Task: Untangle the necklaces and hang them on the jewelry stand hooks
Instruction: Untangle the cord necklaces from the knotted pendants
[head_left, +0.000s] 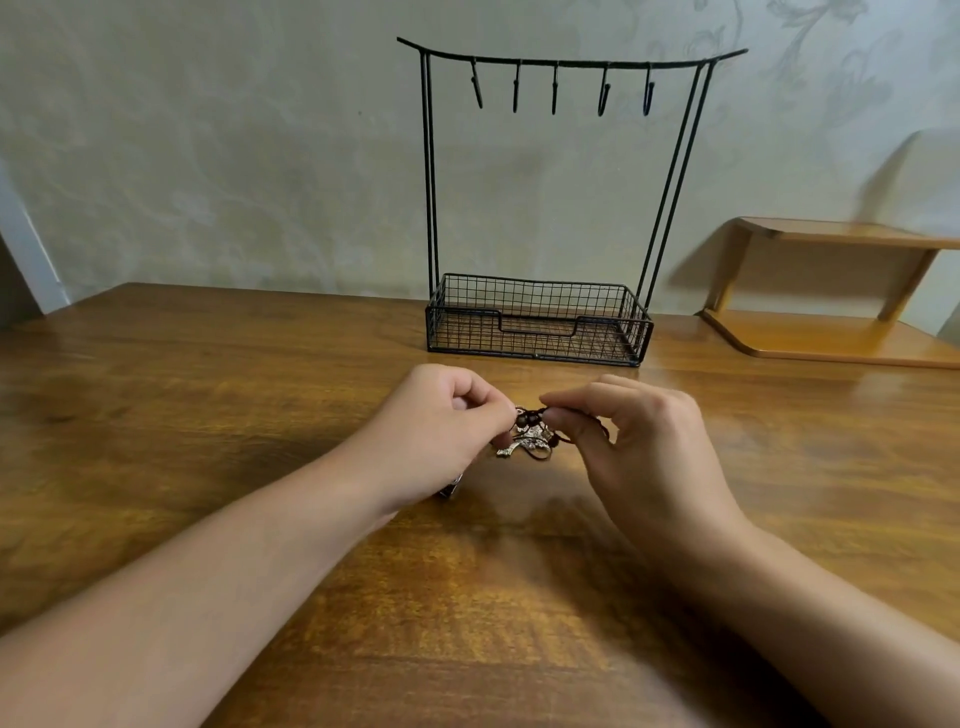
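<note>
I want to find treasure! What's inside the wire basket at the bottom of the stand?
Nothing shows inside the wire basket, only its mesh floor. The necklaces are in front, between both hands.

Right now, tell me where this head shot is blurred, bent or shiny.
Head view: the wide lens bows the jewelry stand, its posts leaning and top bar curving; the wooden shelf at the right edge is smeared; the tangled necklaces pinched between the left hand and right hand are soft and hard to resolve; a pale sheen lies on the table, with hand shadows beneath.
</note>
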